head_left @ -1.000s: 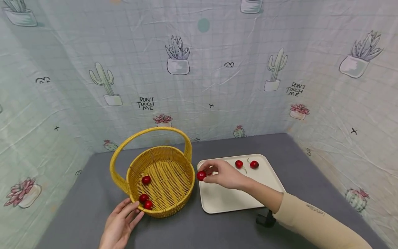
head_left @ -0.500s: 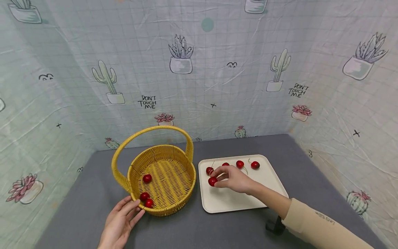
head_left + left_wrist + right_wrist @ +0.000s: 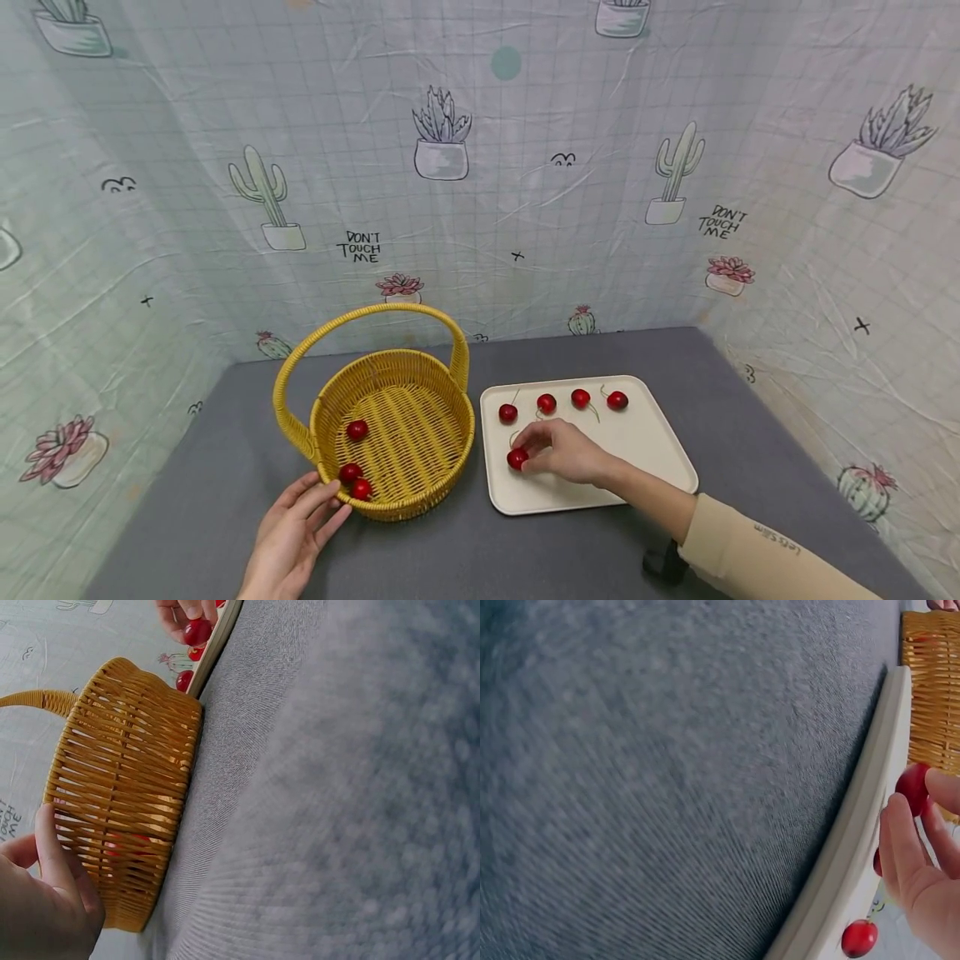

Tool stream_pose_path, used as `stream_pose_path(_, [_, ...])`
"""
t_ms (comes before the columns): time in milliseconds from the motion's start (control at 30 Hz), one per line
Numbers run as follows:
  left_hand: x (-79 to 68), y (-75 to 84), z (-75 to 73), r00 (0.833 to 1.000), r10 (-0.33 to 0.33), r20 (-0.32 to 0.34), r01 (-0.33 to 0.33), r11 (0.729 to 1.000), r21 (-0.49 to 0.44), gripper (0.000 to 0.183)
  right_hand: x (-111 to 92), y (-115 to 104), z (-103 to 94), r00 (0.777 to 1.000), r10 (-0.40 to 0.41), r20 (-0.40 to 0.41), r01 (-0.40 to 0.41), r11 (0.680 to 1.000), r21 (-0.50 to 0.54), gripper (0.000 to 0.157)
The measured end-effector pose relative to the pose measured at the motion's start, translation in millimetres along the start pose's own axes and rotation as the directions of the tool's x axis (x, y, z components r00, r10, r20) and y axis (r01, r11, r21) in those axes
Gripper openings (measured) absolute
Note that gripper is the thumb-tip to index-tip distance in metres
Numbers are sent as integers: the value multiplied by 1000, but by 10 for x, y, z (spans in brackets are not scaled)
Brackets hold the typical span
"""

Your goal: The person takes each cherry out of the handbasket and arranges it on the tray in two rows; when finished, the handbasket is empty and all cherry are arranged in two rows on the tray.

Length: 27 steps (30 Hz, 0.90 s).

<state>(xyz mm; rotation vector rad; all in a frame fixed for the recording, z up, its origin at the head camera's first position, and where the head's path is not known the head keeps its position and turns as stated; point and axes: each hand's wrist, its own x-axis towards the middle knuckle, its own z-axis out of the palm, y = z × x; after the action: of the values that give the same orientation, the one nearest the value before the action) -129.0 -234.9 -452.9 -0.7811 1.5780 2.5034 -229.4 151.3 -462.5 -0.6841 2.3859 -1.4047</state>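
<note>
In the head view, my right hand (image 3: 566, 450) pinches a red cherry (image 3: 517, 458) between thumb and fingertips, low over the left part of a cream tray (image 3: 585, 492). The right wrist view shows the same cherry (image 3: 913, 787) at the fingertips. Several stemmed cherries lie along the tray's far side, among them one cherry (image 3: 507, 413) at the left and another cherry (image 3: 617, 400) at the right. My left hand (image 3: 288, 533) holds the near left rim of a yellow woven basket (image 3: 408, 504). Inside the basket are three cherries, two of them together (image 3: 361, 489) near that hand.
The basket's tall arched handle (image 3: 375, 310) rises above its rim. The tray stands just right of the basket on a grey cloth-covered table (image 3: 450, 558). A printed curtain (image 3: 517, 208) encloses the back and sides.
My right hand has moved from beside the basket rightward and nearer over the tray, lowering the cherry. Tray cherries it had covered now show. The left hand stays at the basket rim.
</note>
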Motion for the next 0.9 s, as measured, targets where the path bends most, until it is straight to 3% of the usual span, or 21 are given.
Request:
stream_pose_path(567, [2,-14,0,1000,1,-3,-1,1000,-11,23,-7,-7,29,1000,0,10,1,997,-81,26])
stream_pose_path(900, [8,-23,-5,1000,10,3,-10,1000,-15,20,46,-34,-39,999,-39,-2,38,985,-167,32])
